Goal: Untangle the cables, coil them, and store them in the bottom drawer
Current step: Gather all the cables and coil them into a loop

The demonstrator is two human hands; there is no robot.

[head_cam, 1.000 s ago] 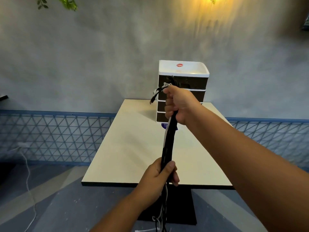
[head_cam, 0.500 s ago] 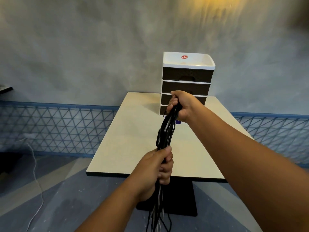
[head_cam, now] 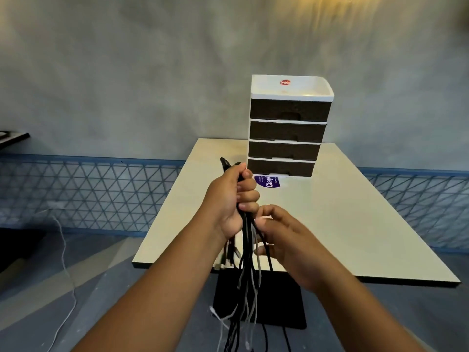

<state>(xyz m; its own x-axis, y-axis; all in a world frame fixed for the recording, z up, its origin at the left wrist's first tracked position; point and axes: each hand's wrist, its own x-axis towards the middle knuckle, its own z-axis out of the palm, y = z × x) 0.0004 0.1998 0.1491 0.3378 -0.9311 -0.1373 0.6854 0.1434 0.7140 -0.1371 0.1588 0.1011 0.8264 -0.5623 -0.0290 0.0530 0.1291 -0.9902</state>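
Note:
A bundle of black, grey and white cables [head_cam: 245,250] hangs in the air before the table's near edge, its loose ends dangling toward the floor. My left hand [head_cam: 232,199] grips the bundle near its top in a fist, with black plug ends sticking out above it. My right hand [head_cam: 280,233] is just below and to the right, its thumb and curled fingers pinching strands of the bundle. The white drawer unit [head_cam: 289,128] with dark fronts stands at the back of the cream table [head_cam: 335,214]. Its bottom drawer [head_cam: 280,166] is closed.
A purple sticker [head_cam: 269,182] lies on the table in front of the unit. The black table base [head_cam: 276,308] stands on the floor behind the hanging cable ends. A thin white cord [head_cam: 66,260] trails over the floor at left, before a blue lattice railing [head_cam: 88,189].
My right hand let go of the bundle's top and dropped below the left hand. My left hand moved up the bundle and now holds its top. The bundle came nearer to me.

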